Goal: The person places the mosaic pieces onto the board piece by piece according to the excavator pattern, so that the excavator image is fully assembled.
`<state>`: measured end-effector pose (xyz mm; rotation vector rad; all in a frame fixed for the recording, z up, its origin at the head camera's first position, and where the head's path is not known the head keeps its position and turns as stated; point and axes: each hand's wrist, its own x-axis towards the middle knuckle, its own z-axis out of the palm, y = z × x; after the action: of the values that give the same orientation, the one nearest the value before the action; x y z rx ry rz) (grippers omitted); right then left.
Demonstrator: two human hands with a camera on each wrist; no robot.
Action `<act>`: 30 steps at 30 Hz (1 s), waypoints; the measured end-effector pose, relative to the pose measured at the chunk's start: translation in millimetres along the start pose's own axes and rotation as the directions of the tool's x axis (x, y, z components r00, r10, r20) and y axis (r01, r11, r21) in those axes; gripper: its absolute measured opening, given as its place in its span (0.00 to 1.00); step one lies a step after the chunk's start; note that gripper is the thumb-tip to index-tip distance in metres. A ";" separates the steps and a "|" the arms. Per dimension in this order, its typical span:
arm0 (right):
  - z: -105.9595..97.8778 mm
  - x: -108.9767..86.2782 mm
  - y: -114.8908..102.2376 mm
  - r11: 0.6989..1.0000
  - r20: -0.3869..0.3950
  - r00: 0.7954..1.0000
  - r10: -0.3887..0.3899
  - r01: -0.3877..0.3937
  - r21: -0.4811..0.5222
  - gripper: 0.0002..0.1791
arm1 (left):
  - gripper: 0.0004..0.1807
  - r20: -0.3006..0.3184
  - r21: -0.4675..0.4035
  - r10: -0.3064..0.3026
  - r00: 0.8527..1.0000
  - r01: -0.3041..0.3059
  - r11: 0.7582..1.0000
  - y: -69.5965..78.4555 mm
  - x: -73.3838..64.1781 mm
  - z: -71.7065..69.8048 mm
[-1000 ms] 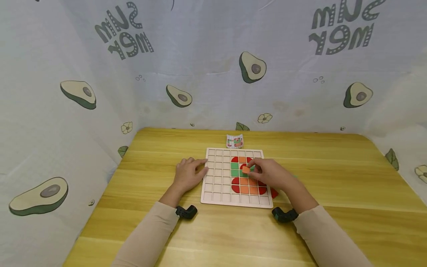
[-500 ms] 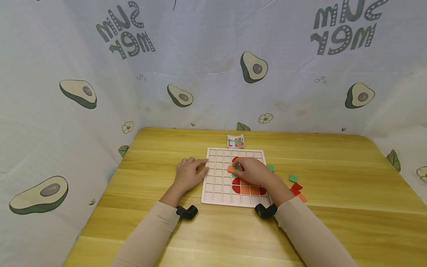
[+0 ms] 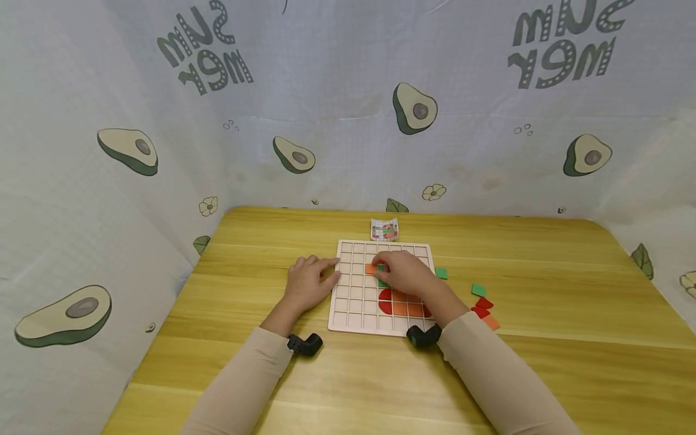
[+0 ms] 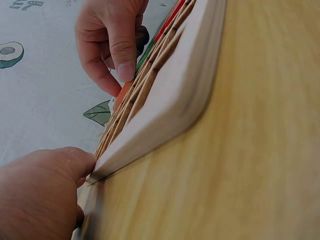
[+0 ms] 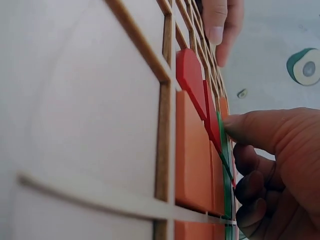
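Note:
My right hand (image 3: 405,275) is over the wooden grid board (image 3: 348,323), with thumb and index finger pinching an orange square tile (image 3: 370,269). That tile lies at a cell left of a green tile (image 3: 382,283), and in the left wrist view the orange tile (image 4: 121,94) shows under the fingertips. Red rounded tiles (image 3: 385,302) and more orange tiles (image 3: 400,308) fill cells nearer me; others are hidden under my right hand. At the board's left edge, my left hand (image 3: 309,285) touches the rim with relaxed thumb and index finger.
Right of the board lie loose tiles: green squares (image 3: 478,290), red pieces (image 3: 484,302) and an orange square (image 3: 491,321). A small printed pattern card (image 3: 384,229) stands behind the board. A patterned cloth (image 3: 348,121) hangs behind the wooden table (image 3: 261,241).
My right hand has carried the orange tile leftward across the board and down to a cell beside the green tiles. Loose tiles on the right came into sight. My left hand stayed put.

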<state>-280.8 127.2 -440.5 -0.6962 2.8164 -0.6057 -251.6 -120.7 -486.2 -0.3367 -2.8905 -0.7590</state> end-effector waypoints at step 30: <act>-35.1 -54.2 79.8 0.967 -0.021 0.976 0.216 -0.211 0.145 0.21 | 0.22 0.000 0.004 0.000 1.000 0.000 1.000 1.9 0.1 -1.4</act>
<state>-275.1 229.7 -439.0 -0.3529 2.7951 -0.7760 -251.1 -119.8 -484.1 -0.3368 -2.8919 -0.7530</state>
